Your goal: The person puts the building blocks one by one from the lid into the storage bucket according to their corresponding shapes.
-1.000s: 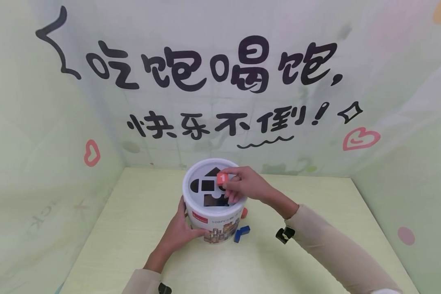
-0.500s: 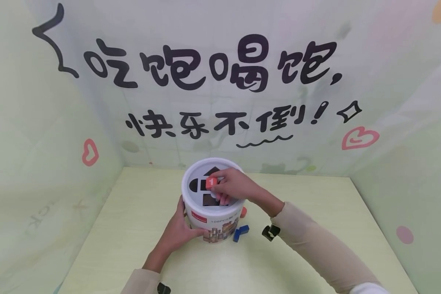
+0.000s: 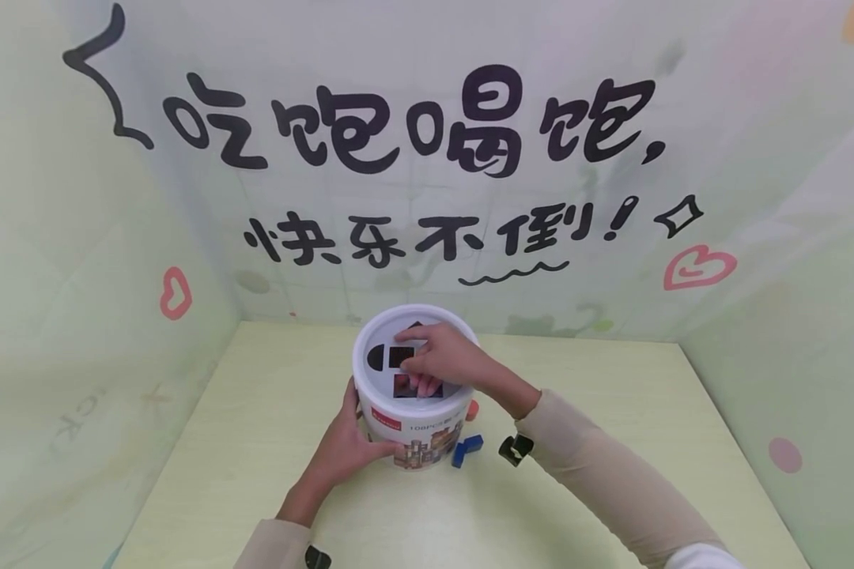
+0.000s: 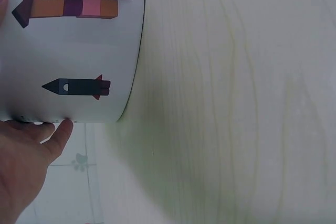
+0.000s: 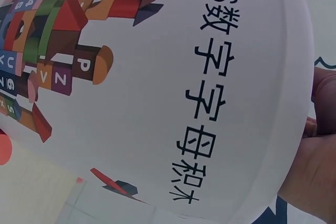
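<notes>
My left hand (image 3: 349, 444) clamped the white cylindrical printed tub (image 3: 420, 442), thumb across its front; tub standing on the pale wood-grain table (image 3: 555, 506). My right hand (image 3: 443, 359) lay over the slotted white lid (image 3: 379, 386), thumb and index finger apart, beige-sleeved forearm (image 3: 612, 470) slanting in.

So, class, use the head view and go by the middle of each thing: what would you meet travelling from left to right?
Pink outlined heart → left hand → white bucket → blue blocks → black wrist device → smiling heart → purple wall dot.
</notes>
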Demonstrator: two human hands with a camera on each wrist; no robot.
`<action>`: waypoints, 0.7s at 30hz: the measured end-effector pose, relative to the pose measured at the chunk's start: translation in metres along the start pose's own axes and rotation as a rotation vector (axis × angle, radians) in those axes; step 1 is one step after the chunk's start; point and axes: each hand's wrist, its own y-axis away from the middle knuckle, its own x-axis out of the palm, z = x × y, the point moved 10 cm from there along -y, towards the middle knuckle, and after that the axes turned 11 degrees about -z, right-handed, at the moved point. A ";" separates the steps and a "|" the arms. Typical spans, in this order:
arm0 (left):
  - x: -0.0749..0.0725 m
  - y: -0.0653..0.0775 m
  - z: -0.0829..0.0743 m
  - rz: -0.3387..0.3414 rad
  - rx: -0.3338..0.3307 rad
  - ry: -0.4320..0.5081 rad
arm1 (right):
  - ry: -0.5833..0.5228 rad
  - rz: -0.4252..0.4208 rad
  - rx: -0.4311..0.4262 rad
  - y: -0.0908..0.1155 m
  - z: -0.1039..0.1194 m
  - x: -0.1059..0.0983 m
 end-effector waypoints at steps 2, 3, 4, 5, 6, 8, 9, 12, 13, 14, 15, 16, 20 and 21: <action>0.000 0.000 0.000 -0.002 0.006 0.003 | -0.005 0.003 -0.001 0.000 0.000 -0.001; -0.001 0.000 0.000 -0.003 0.009 0.002 | -0.011 0.005 0.002 0.000 0.000 -0.001; -0.001 0.001 0.000 -0.003 0.013 0.003 | -0.017 0.005 0.005 0.000 -0.001 -0.002; -0.001 0.001 0.000 -0.003 0.015 0.005 | -0.024 0.006 0.006 0.000 -0.001 -0.002; -0.001 0.001 0.000 -0.005 0.014 0.007 | -0.032 0.005 0.008 0.000 -0.001 -0.003; -0.001 0.001 0.000 -0.006 0.015 0.011 | -0.049 0.003 0.012 0.000 -0.002 -0.004; -0.001 0.001 0.000 -0.006 0.015 0.010 | -0.056 0.002 0.014 0.000 -0.002 -0.004; -0.001 0.001 0.000 -0.009 0.013 0.012 | -0.077 0.002 0.021 0.000 -0.003 -0.005; -0.001 0.000 0.000 -0.010 0.011 0.013 | -0.083 0.001 0.022 0.000 -0.003 -0.005; -0.001 0.000 0.001 -0.011 0.008 0.014 | -0.090 0.000 0.022 0.000 -0.004 -0.005; -0.001 0.000 0.001 -0.010 0.006 0.016 | -0.094 -0.001 0.022 0.000 -0.004 -0.005; -0.001 0.000 0.001 -0.010 0.006 0.017 | -0.099 -0.003 0.022 0.000 -0.004 -0.006; -0.001 0.000 0.001 -0.009 0.013 0.011 | -0.112 -0.020 0.019 0.001 -0.004 -0.011; -0.001 0.000 0.001 -0.009 0.017 0.011 | -0.112 -0.025 0.021 0.002 -0.004 -0.012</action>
